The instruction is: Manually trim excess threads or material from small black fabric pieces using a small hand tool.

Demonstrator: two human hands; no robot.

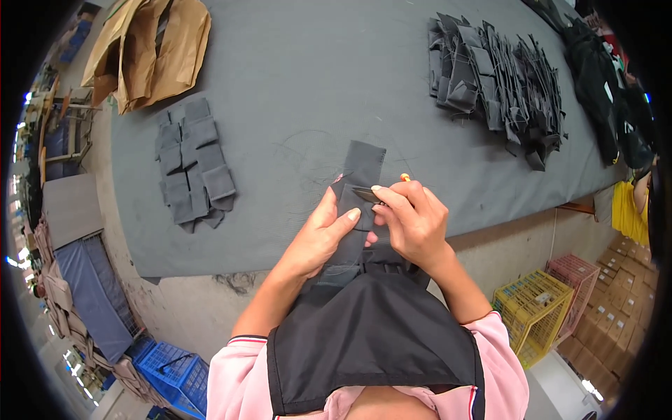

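Observation:
At the table's near edge, my left hand (323, 234) grips a strip of dark grey fabric (364, 162), thumb on top and fingers beneath. The strip's far end lies toward the table, with small stitch marks along one edge. My right hand (420, 224) is closed around small thread snips (365, 194), whose dark blade lies against the fabric beside my left thumb. A yellow tip (405, 178) sticks out above the right fingers; the rest of the tool is hidden. More joined grey fabric pieces (381, 260) hang below my hands, in front of my black apron (378, 329).
On the grey-covered table (294, 84), stacked fabric pieces (196, 161) lie left and a larger bunch (497, 84) far right. A brown paper bag (164, 56) stands far left. Loose threads lie about. Blue (171, 371), yellow (532, 308) and pink crates (577, 280) stand on the floor.

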